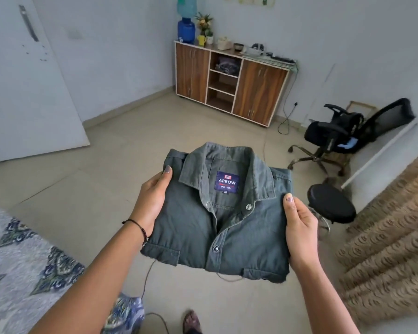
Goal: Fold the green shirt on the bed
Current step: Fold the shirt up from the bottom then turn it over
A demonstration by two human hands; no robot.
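Two hands: a person holds a folded green shirt (217, 218) in the air above the floor (121, 145), at the centre of the head view.
Room: pale tiled floor, white walls, a white door (27, 88) at 10 o'clock.
Bed: only a patterned corner of the bed (17, 256) shows, at 8 o'clock, well apart from the shirt.
Cabinet: a wooden cabinet (261, 90) stands at 12 o'clock against the far wall.
Seating: a tipped black office chair (343, 133) at 2 o'clock, a round black stool (331, 203) at 3 o'clock, just beyond the right hand.
Shirt: folded into a compact rectangle, collar up and away from the wearer, blue label showing, two snaps visible on the placket.
Left hand: the left hand (152, 201) is clamped on the shirt's left edge, thumb on top, fingers hidden beneath.
Right hand: the right hand (299, 227) grips the right edge the same way, well apart from the left.
Stage: the fold looks essentially finished; what seems left is setting it on the bed.
Doing it well: keep both grips level and the bundle flat, swing toward 8 o'clock, lower it collar-up, then slide the fingers out sideways so the tucked layers underneath do not spring open.
Loose thread: one hangs from the lower hem.
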